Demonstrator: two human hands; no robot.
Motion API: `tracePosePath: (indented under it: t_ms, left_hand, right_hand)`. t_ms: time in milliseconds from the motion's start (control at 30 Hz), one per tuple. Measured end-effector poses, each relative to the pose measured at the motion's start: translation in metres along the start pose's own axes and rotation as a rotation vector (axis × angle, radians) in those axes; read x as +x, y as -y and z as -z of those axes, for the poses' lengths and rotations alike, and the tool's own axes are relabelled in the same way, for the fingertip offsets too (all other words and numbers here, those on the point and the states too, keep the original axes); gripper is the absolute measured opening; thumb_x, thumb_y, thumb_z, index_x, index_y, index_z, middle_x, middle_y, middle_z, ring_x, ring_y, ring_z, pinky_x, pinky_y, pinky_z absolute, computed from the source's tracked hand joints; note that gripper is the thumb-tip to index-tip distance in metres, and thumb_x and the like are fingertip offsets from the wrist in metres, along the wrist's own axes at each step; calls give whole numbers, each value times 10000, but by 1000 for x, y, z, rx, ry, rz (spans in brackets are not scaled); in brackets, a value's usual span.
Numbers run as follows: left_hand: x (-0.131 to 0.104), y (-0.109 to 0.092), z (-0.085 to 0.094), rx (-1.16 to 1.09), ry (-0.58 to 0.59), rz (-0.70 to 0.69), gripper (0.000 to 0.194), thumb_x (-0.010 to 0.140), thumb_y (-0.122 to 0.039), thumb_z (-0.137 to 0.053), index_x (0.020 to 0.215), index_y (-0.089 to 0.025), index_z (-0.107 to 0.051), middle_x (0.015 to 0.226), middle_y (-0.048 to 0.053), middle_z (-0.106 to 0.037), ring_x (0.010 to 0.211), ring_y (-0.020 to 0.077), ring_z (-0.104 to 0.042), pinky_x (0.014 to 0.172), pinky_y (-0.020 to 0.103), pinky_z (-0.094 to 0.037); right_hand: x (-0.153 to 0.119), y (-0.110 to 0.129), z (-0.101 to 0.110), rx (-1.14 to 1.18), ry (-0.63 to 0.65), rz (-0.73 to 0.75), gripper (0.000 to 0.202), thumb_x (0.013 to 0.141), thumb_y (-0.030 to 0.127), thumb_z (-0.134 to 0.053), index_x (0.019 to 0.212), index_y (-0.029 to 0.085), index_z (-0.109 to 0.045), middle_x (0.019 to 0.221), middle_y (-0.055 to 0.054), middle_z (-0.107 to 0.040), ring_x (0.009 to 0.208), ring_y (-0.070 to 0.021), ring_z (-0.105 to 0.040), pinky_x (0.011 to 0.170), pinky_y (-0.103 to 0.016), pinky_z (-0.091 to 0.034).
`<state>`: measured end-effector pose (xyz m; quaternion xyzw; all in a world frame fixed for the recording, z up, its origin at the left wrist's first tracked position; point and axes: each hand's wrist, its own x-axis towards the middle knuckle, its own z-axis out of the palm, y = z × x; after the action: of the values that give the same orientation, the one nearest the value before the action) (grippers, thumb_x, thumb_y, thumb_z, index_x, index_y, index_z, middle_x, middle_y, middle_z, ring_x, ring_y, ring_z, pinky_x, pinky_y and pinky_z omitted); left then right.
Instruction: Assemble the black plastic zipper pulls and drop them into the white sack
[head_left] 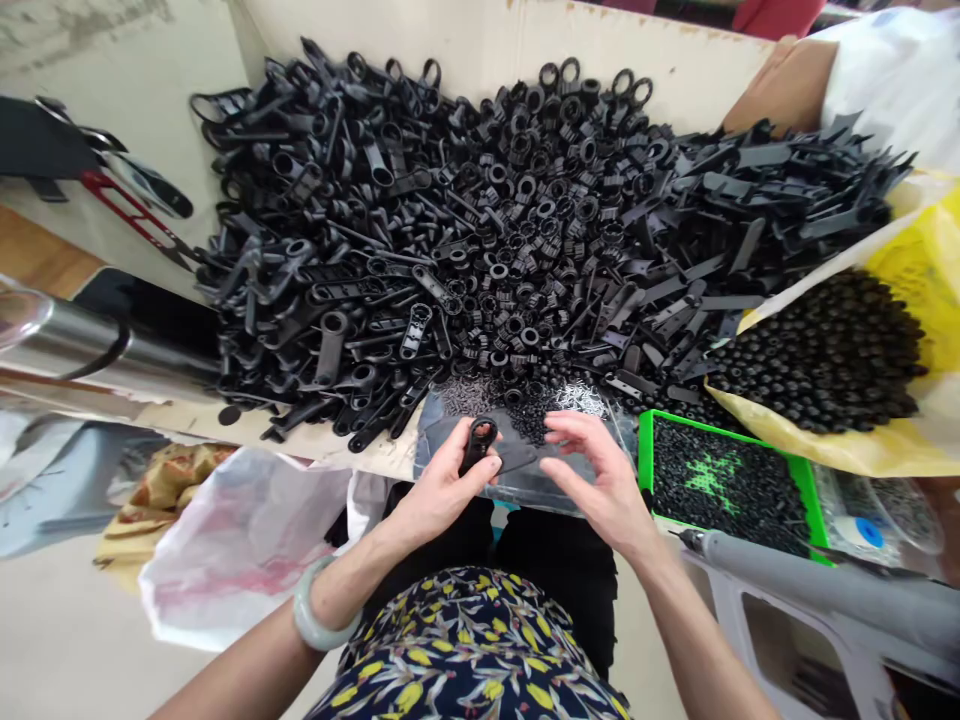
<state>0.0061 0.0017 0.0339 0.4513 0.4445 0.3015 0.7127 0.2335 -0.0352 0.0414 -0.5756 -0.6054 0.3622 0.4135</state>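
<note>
My left hand (450, 475) is closed on a black plastic handle piece (478, 440) with a ring at its far end, held over the front of the work surface. To its right, my right hand (596, 470) has its fingers apart and holds nothing I can see. Just beyond both hands lie small heaps: grey bits (463, 395), tiny black parts (531, 415) and silvery pins (581, 398). A dark grey sheet (517, 455) lies under and between the hands.
Behind the hands spreads a large pile of black ringed handles (330, 230), black rings (547, 200) and flat black strips (757, 190). At right are a green tray (646, 465), a yellow bag (926, 290) of black beads and a grey tool (780, 565). Scissors (139, 210) and a steel flask (90, 340) stand left.
</note>
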Motion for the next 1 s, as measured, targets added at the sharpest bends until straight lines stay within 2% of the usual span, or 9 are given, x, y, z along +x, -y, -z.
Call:
tracePosePath:
  t_ms: [67, 133, 200, 267, 367, 433, 633, 767, 1000]
  left_hand:
    - [-2, -3, 3, -3, 55, 6, 322, 941, -424, -739, 1147, -217, -603, 944, 4, -618, 772, 129, -562, 684, 244, -446]
    - [-2, -3, 0, -86, 25, 28, 355, 919, -443, -767, 1149, -222, -609, 999, 12, -624, 770, 125, -558, 685, 247, -448]
    - [-1, -1, -6, -242, -47, 70, 426, 917, -510, -756, 1207, -235, -608, 1031, 15, -632, 763, 121, -559, 694, 252, -450]
    - [-1, 1, -11, -427, -76, 88, 500, 946, -589, -692, 1295, -248, -587, 1074, 32, -660, 848, 146, -603, 765, 271, -472]
    - [-2, 2, -17, -615, 5, 75, 496, 980, -584, -644, 1335, -243, -581, 1186, 75, -701, 1087, 213, -633, 929, 324, -480]
    - [-4, 1, -21, -667, 43, 87, 435, 977, -489, -679, 1323, -237, -601, 1215, 81, -713, 1152, 225, -625, 1000, 342, -462]
    - [-9, -2, -34, -766, 23, 121, 381, 931, -316, -755, 1282, -216, -646, 1188, 80, -717, 1159, 211, -649, 1097, 364, -444]
    - [-10, -3, -36, -759, -4, 117, 374, 924, -298, -769, 1267, -204, -656, 1190, 96, -720, 1151, 213, -659, 1105, 380, -461]
    - [-10, -5, -45, -760, -37, 133, 373, 932, -336, -773, 1246, -176, -649, 1173, 106, -737, 1127, 210, -675, 1056, 363, -508]
  right_hand:
    - [2, 3, 7, -55, 211, 70, 312, 1001, 343, -685, 1310, 301, -707, 1288, -69, -709, 1069, -192, -703, 938, -343, -590]
    - [1, 5, 8, -93, 284, 80, 251, 1013, 345, -673, 1250, 300, -741, 1108, -34, -767, 934, -170, -725, 854, -311, -608]
    - [-4, 7, 4, -132, 217, 62, 216, 984, 367, -713, 1177, 281, -762, 989, -16, -782, 798, -159, -722, 759, -293, -617]
    - [-13, 10, -3, -157, 73, 54, 209, 958, 372, -744, 1133, 261, -765, 965, -20, -791, 732, -160, -724, 695, -288, -625]
    - [-27, 16, -18, -197, -163, 95, 203, 958, 325, -749, 1146, 248, -751, 936, -26, -803, 654, -153, -717, 625, -279, -620]
    - [-32, 19, -29, -250, -232, 173, 201, 963, 263, -744, 1163, 248, -742, 944, -33, -813, 666, -158, -732, 638, -286, -617]
    - [-31, 15, -51, -483, -268, 434, 246, 950, 154, -738, 1181, 236, -717, 961, -50, -825, 808, -196, -782, 731, -343, -542]
    - [-31, 16, -53, -569, -277, 465, 264, 935, 132, -749, 1173, 235, -701, 869, -33, -799, 712, -182, -727, 670, -353, -461]
    - [-36, 17, -57, -576, -305, 474, 321, 946, 105, -728, 1240, 213, -657, 853, -49, -770, 708, -187, -691, 662, -347, -495]
